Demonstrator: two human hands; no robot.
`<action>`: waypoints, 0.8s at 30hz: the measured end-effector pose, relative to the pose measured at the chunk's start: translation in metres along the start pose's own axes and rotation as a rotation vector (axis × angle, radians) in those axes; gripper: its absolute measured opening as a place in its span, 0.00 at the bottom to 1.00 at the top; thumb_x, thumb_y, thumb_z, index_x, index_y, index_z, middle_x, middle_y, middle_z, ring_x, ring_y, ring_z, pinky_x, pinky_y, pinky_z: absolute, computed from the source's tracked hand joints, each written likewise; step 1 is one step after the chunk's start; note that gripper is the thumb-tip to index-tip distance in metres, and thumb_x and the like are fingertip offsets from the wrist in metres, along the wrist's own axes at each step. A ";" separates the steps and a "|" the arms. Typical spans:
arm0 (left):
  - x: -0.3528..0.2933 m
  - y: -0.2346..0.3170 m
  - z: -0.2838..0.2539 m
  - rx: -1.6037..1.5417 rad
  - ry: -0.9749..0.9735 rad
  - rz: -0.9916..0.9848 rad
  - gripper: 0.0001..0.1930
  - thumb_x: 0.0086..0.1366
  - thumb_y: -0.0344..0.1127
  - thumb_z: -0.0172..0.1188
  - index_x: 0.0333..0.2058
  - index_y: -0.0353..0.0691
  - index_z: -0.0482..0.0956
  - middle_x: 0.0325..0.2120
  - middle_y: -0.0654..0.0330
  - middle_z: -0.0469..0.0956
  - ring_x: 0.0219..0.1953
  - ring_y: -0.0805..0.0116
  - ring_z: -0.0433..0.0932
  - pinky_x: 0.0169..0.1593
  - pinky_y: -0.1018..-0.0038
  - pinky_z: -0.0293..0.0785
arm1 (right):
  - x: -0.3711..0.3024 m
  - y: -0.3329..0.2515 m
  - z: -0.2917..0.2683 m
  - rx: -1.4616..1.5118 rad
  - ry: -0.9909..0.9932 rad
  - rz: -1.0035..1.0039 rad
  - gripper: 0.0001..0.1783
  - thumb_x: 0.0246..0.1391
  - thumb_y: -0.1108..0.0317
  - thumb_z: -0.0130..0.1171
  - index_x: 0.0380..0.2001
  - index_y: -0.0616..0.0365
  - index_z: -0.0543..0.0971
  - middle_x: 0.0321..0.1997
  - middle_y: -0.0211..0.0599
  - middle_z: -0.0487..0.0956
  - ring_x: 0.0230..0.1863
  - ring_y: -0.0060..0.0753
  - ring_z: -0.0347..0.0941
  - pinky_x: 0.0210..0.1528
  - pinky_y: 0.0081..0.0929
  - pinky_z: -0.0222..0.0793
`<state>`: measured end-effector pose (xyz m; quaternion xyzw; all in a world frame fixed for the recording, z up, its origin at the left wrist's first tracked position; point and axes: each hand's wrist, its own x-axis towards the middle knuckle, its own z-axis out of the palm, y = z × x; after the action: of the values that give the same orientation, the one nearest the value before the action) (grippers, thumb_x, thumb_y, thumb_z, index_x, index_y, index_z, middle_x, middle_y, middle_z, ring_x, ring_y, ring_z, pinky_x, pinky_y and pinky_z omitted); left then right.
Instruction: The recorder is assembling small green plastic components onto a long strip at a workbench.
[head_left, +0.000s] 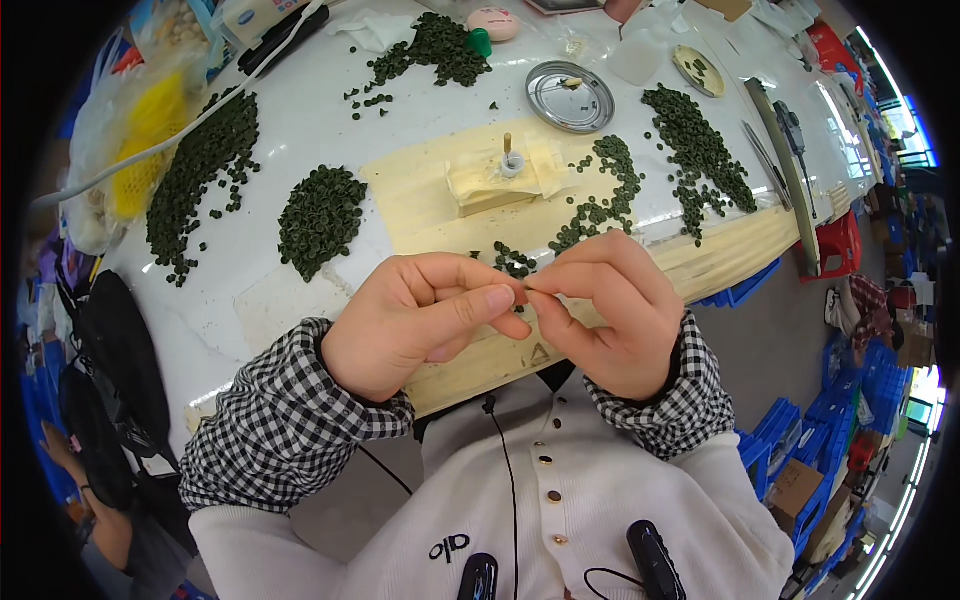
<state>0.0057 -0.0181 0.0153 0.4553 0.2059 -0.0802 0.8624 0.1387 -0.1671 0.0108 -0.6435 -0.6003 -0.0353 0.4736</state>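
Note:
My left hand and my right hand meet fingertip to fingertip over the near edge of the table, both closed in a pinch. Between them is a small dark green piece, mostly hidden by the fingers. Just beyond the fingertips lies a little cluster of dark green round pieces. A curved trail of the same pieces stretches away to the right. Farther back, a tape-wrapped block carries a small white cup with a brown stick standing in it.
More piles of green pieces lie at left, far left, back and right. A round metal lid, tweezers and a pink egg-shaped object are on the table. A white cable crosses the left side.

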 end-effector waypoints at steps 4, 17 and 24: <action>-0.001 -0.001 -0.002 0.020 0.036 0.044 0.07 0.63 0.29 0.52 0.35 0.32 0.77 0.25 0.57 0.80 0.12 0.87 0.52 0.16 0.87 0.46 | -0.004 0.001 0.008 -0.023 0.025 -0.064 0.12 0.35 0.80 0.65 0.28 0.61 0.77 0.26 0.36 0.73 0.26 0.34 0.71 0.24 0.24 0.67; -0.003 -0.003 0.001 0.333 0.023 0.229 0.07 0.61 0.30 0.56 0.34 0.33 0.77 0.26 0.60 0.80 0.27 0.84 0.73 0.29 0.88 0.64 | -0.006 0.000 0.000 0.392 -0.137 0.308 0.05 0.46 0.80 0.58 0.30 0.65 0.78 0.27 0.38 0.75 0.26 0.25 0.74 0.28 0.18 0.70; -0.003 0.003 0.002 0.332 0.033 0.151 0.07 0.61 0.30 0.56 0.33 0.31 0.76 0.27 0.58 0.80 0.30 0.79 0.76 0.35 0.86 0.68 | -0.006 0.000 0.001 0.460 -0.140 0.374 0.06 0.47 0.80 0.56 0.31 0.66 0.78 0.26 0.39 0.76 0.27 0.26 0.76 0.30 0.18 0.73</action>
<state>0.0044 -0.0177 0.0199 0.6068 0.1690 -0.0407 0.7756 0.1360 -0.1709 0.0065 -0.6196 -0.4947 0.2339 0.5627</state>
